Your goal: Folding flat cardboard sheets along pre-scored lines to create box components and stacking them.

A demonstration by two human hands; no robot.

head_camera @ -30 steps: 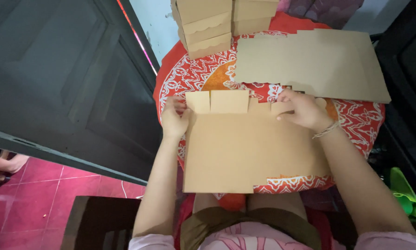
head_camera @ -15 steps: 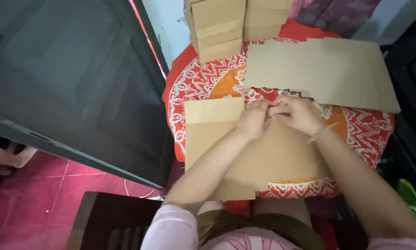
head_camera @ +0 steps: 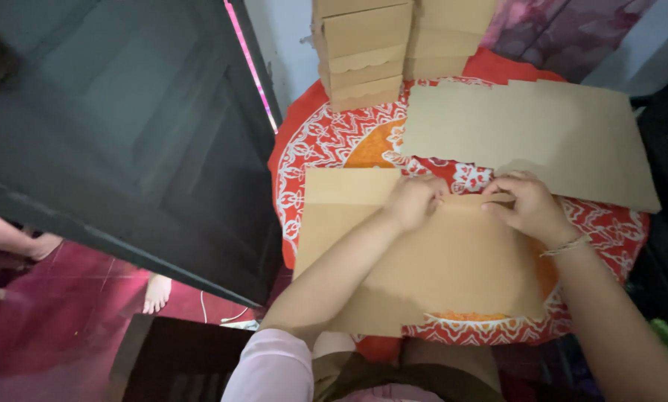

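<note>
Your left hand (head_camera: 414,201) and right hand (head_camera: 523,205) pinch, fingers curled closed, the far edge of the flat cardboard blank (head_camera: 423,260) lying on the red patterned counter (head_camera: 319,141). Press both thumbs evenly along the crease so it folds straight. The blank is plain brown and unprinted. Beyond it lie more flat blanks (head_camera: 542,134) and stacked folded boxes (head_camera: 363,52).

We see matt brown cardboard: the sheet (head_camera: 453,275), the flat stack (head_camera: 557,134), the boxes (head_camera: 363,45). Tablecloth (head_camera: 326,141) looks like printed cloth, smooth. Door (head_camera: 125,126) dark, painted, slightly glossy.
</note>
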